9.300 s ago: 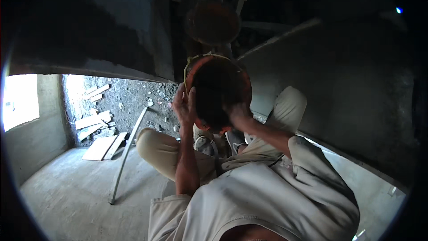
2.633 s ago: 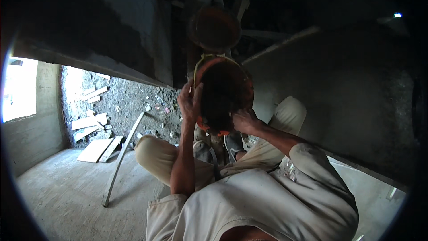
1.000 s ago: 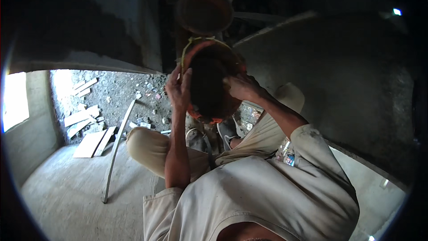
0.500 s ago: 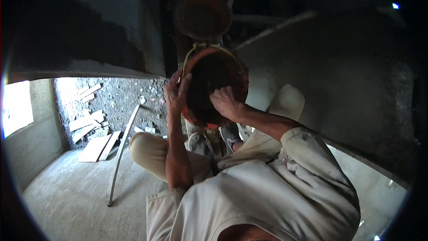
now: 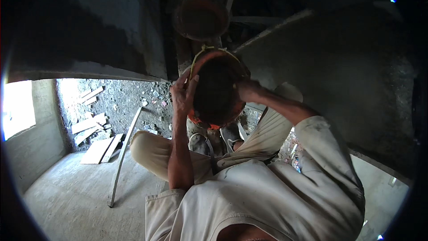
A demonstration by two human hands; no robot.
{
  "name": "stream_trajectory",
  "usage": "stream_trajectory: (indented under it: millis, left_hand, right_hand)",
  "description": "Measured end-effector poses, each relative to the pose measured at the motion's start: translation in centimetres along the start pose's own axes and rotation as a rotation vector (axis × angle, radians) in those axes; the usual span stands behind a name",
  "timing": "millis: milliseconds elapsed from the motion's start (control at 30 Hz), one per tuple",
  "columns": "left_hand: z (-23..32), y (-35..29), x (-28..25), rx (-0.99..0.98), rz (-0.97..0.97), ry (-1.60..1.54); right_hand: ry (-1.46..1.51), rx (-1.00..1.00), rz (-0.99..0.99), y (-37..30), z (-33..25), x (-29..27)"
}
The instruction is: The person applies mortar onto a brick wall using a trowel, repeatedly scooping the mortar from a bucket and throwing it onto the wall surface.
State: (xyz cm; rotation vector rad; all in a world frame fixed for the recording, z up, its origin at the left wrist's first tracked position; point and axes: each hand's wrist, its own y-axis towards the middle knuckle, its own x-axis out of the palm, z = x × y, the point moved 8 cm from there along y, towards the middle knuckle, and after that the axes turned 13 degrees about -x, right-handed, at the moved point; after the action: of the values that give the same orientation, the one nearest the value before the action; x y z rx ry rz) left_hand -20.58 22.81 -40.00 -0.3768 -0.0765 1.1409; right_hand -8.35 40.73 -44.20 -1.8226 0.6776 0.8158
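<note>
An orange-red bucket point(image 5: 214, 126) is tipped toward me between my knees, with a yellow cord along its far rim. Its inside is dark, and what it holds I cannot make out. My left hand point(image 5: 182, 93) grips the bucket's left rim, thumb at the lip and fingers outside. At the right side of the mouth, my right hand point(image 5: 248, 91) reaches just inside, knuckles bent and closed. Shadow and some blur hide its fingertips and whatever they may hold.
A second dark reddish tub point(image 5: 201, 35) stands just beyond the bucket. Concrete walls rise on both sides. To the left, a long narrow board point(image 5: 125, 156) slants on the floor near several wood pieces point(image 5: 96, 150) and rubble point(image 5: 129, 96). My shoes point(image 5: 199, 143) are below the bucket.
My right hand has moved from the middle of the bucket's mouth to its right side. My left hand keeps its hold, and the bucket sits slightly more to the right in view.
</note>
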Motion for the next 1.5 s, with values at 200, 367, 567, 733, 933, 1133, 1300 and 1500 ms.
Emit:
stream_trajectory:
  millis: [200,367,567,733,933,1133,1300,1500]
  left_hand:
    - [-0.8,-0.2,-1.6,0.028,0.136,-0.202]
    - [-0.7,0.2,-0.6,-0.016,0.080,-0.184]
    - [-2.2,0.2,-1.9,0.020,0.097,-0.166]
    - [-0.8,0.4,-0.4,0.071,0.090,-0.086]
    - [-1.2,0.3,-1.1,0.025,0.055,-0.230]
    - [-1.7,-0.2,-1.7,-0.044,0.073,-0.235]
    - [-1.6,0.6,-1.2,0.088,0.156,-0.149]
    - [-0.7,0.1,-1.5,-0.024,0.090,-0.215]
  right_hand:
    - [1.244,0.330,-0.069,0.6,-6.5,7.7]
    - [1.931,0.385,0.043,0.7,-6.0,7.7]
    - [0.531,0.421,0.078,-2.1,-4.6,2.3]
    - [0.025,0.138,0.415,-0.5,-6.3,5.2]
    - [0.466,0.159,0.303,-1.7,-2.1,-2.3]
    - [0.762,0.133,-0.087,-1.8,-7.5,-1.2]
    - [0.569,0.185,0.081,0.8,-1.8,4.8]
    - [1.003,0.267,0.050,-2.0,-4.3,-1.0]
